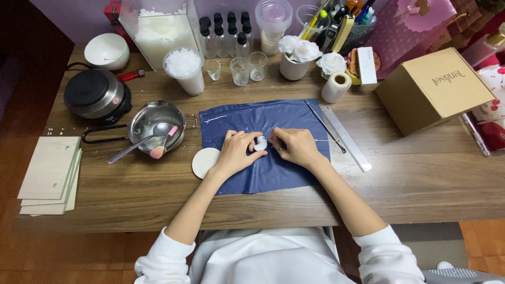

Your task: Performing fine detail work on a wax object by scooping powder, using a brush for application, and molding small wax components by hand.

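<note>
one crowded wooden desk (410, 184) under blue cloth (273, 173), orange floor tiles (481, 236)

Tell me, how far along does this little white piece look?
Already done: finished white flowers stand at the back. In hand: the left hand pinches a small white piece while the right hand works it with a thin metal tool. Left: its shaping looks unfinished.

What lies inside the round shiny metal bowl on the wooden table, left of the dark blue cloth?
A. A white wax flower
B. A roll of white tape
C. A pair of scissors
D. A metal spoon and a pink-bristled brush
D: the round metal bowl holds a metal spoon and a pink-bristled brush, their ends sticking out over its rim beside the dark blue cloth.
</note>
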